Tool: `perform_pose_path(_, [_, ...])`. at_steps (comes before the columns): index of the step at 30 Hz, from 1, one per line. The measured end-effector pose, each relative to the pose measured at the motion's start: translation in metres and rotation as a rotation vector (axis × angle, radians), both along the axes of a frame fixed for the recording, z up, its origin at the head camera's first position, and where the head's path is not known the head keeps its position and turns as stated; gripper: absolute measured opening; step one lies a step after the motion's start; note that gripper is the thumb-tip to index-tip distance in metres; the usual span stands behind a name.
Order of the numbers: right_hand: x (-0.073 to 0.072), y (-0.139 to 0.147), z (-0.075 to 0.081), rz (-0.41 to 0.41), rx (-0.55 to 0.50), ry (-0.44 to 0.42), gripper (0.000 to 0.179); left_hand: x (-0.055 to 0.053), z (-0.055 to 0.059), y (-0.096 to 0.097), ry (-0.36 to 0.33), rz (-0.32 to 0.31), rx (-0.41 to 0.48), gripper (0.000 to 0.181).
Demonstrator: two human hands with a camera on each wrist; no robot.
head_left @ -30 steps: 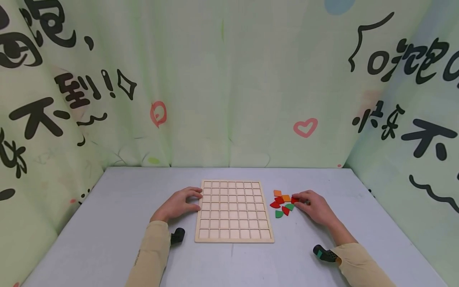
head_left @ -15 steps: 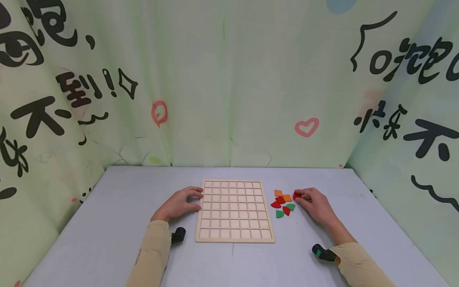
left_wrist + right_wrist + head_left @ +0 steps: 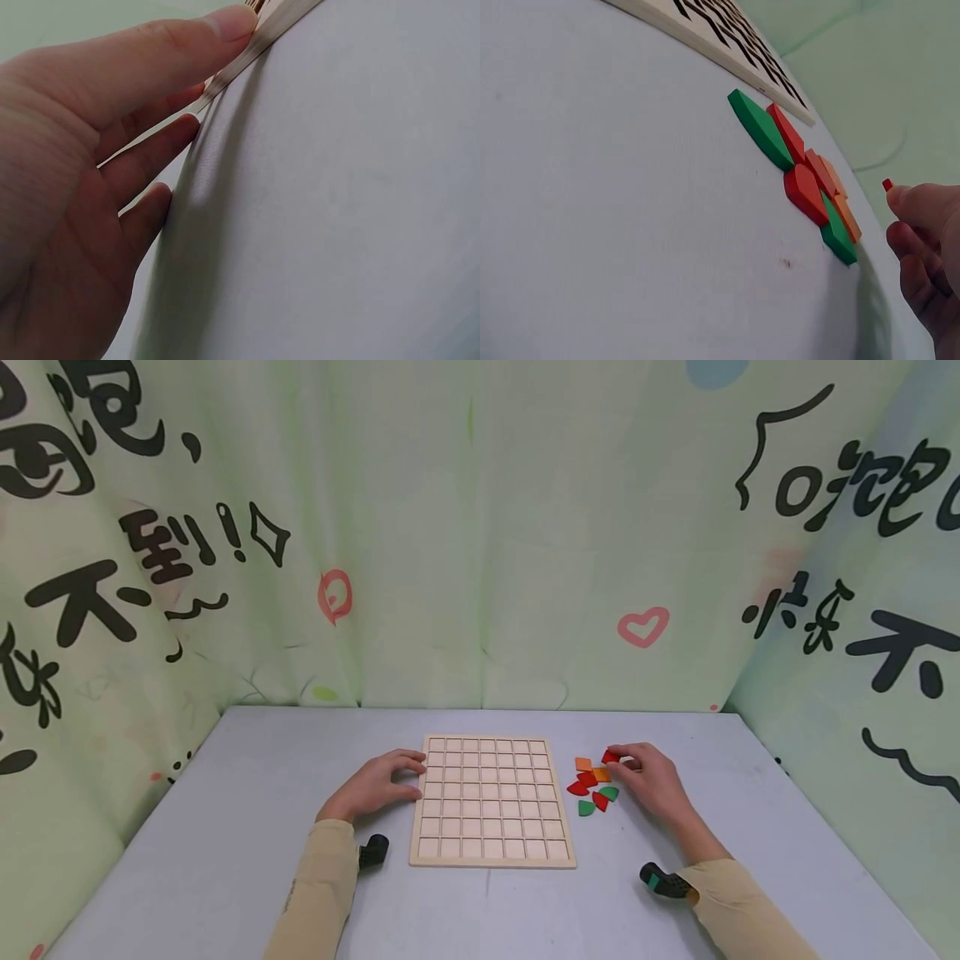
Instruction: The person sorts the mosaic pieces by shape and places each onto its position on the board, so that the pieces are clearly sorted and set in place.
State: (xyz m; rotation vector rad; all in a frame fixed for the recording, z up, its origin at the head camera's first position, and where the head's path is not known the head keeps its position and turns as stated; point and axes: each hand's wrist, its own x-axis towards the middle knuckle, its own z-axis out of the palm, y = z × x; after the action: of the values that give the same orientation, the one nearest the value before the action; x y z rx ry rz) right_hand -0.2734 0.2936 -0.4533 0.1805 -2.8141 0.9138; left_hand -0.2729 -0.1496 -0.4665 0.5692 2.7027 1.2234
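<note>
A small red piece (image 3: 610, 756) is pinched between the thumb and fingers of my right hand (image 3: 651, 778), raised just above the loose pieces. In the right wrist view only a bit of that red piece (image 3: 887, 184) shows past the thumb. My left hand (image 3: 377, 787) rests its thumb and fingertips at the left edge of a pale wooden grid board (image 3: 491, 863). The left wrist view shows the thumb (image 3: 169, 56) against the board's side. Beside the board's right edge lie orange pieces (image 3: 583, 764), red pieces (image 3: 577, 788) and green pieces (image 3: 586, 808), some with a curved side.
The board and pieces lie on a white tabletop (image 3: 247, 860). A printed pale green curtain (image 3: 420, 543) closes in the back and both sides. Black devices are strapped at the left wrist (image 3: 373, 852) and the right wrist (image 3: 663, 881).
My right hand has lifted the red piece off the right side of the cluster and moved it away from me, up past the orange pieces. The left hand stays put.
</note>
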Motion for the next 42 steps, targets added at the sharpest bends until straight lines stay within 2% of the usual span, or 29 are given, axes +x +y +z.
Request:
perform_pose_path(12, [-0.010, -0.037, 0.016, 0.056, -0.078, -0.056, 0.040, 0.000, 0.003, -0.001, -0.005, -0.001, 0.015, 0.037])
perform_pose_path(26, [-0.011, -0.065, 0.016, 0.104, -0.085, -0.050, 0.035, 0.002, 0.000, -0.001, -0.009, 0.004, 0.019, 0.036])
perform_pose_path(42, [-0.012, -0.082, 0.016, 0.141, -0.119, -0.083, 0.036, 0.003, 0.002, 0.000, -0.021, 0.010, 0.015, 0.036])
